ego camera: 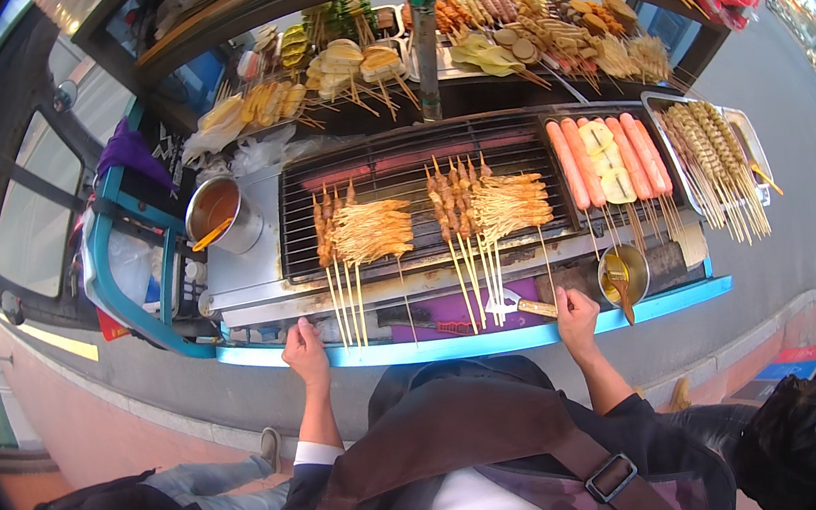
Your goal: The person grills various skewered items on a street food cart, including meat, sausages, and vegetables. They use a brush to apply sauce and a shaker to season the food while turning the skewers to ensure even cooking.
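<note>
My left hand [306, 351] rests with curled fingers on the blue front rail [449, 348] of a food cart. Farther right, my right hand [577, 316] is curled at the same rail, near the wooden handle of a metal scraper [512, 305]. Whether either hand grips the rail, I cannot tell. Between and beyond them, skewered enoki mushrooms [373, 230] and meat skewers [450, 201] lie in two groups on a grill grate [299, 226], their sticks pointing towards me. Sausages [568, 165] and pale round slices on sticks [617, 186] lie on a flat plate to the right.
A metal pot of red sauce with a brush [249, 220] stands left of the grate. A steel cup with a brush [642, 270] is near my right hand. A tray of skewers [749, 133] sits far right. People stand at both sides; more skewers lie behind the grill.
</note>
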The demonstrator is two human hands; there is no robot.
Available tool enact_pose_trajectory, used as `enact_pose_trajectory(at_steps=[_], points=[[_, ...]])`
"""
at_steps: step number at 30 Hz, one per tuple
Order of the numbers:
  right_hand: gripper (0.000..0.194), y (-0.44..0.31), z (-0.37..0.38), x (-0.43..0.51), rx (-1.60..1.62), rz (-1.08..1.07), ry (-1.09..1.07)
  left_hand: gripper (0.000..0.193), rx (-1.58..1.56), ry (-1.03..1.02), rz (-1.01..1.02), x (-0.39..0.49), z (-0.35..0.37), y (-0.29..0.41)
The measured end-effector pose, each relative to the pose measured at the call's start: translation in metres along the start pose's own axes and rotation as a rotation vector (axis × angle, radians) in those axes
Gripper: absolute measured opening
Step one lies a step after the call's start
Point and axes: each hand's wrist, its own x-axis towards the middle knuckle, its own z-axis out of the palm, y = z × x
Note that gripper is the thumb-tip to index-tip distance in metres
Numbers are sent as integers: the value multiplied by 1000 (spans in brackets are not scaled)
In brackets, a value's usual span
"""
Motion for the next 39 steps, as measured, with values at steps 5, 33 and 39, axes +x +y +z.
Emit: enact_pose_trajectory(at_steps=[5, 33, 39], points=[[32, 0, 6, -3, -59, -12, 57, 35, -33, -65, -14, 3, -2, -4], [30, 9, 21, -6, -265, 0, 286, 33, -44, -301, 116, 7, -20, -12], [31, 8, 21, -6, -258, -17, 329, 33, -35, -308, 141, 7, -21, -10]])
